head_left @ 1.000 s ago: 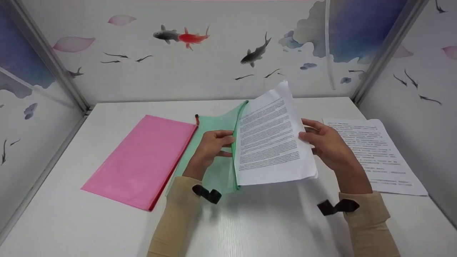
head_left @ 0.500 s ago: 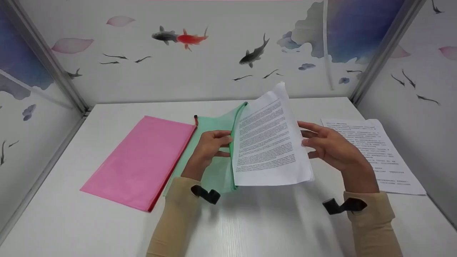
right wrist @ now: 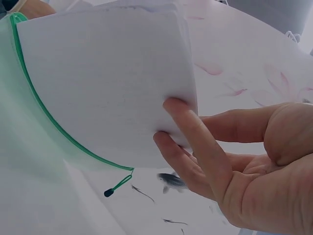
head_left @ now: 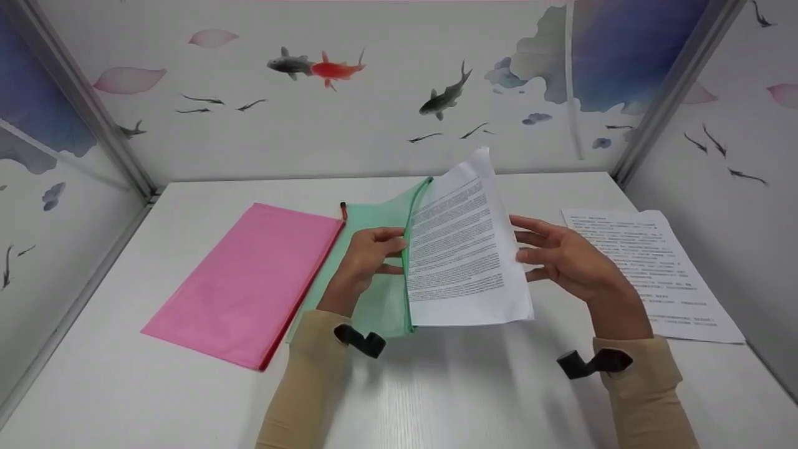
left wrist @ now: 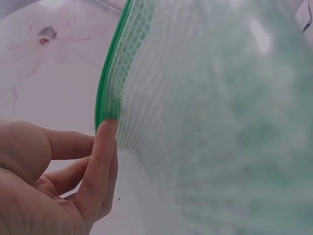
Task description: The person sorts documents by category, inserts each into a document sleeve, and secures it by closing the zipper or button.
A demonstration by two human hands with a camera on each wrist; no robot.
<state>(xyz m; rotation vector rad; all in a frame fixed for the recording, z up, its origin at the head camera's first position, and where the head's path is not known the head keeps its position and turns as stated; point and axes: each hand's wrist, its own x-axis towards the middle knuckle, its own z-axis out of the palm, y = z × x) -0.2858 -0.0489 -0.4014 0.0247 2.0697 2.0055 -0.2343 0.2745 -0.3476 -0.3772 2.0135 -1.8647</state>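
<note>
Watching left hand pinch pouch rim; right hand, fingers half-open, pinches papers in pouch mouth. I see pink folder left of pouch.

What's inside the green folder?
The green folder has papers partway in; their printed part sticks out. The tucked-in part is covered, so how deep it goes, or whether anything else is inside, can't be seen.

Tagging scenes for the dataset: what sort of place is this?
Likely a small indoor booth for tabletop work: fish-printed wall panels, joined at silver corner posts, stand round the back and sides of a white table.
</note>
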